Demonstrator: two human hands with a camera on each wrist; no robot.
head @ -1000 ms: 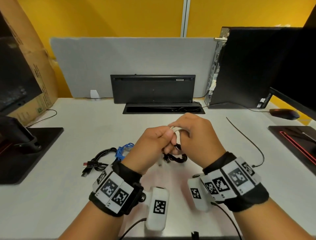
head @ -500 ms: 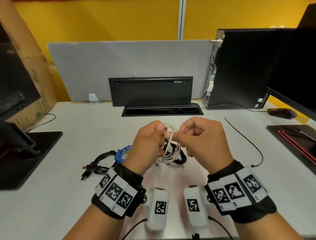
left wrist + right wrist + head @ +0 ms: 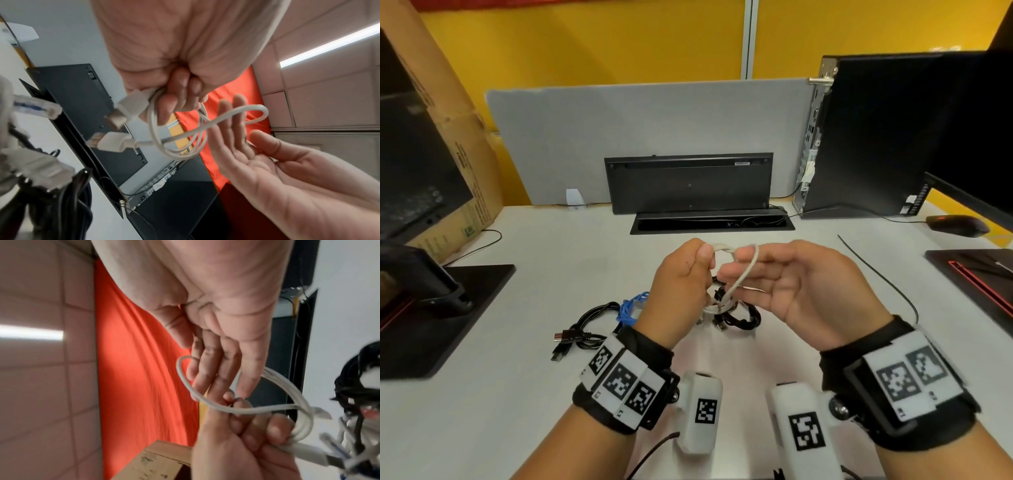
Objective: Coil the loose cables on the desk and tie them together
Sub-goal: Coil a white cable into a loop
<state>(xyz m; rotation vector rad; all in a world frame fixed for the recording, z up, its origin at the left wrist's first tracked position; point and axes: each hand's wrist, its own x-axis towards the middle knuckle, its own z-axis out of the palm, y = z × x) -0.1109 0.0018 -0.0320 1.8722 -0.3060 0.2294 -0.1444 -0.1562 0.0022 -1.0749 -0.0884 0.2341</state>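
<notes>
CHANGE: my right hand (image 3: 801, 284) has released and spread flat | GRIP: my left hand (image 3: 681, 274) clamps white USB cable (image 3: 743, 274) coil; last loop free, probably unwrapped | NEXT: tie.

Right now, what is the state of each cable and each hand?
white cable: partly coiled, lifted off the desk
left hand: grip closed round the white coil
right hand: open, one loop draped over its fingers
black cable: loose on the desk
blue cable: bunched on the desk
</notes>
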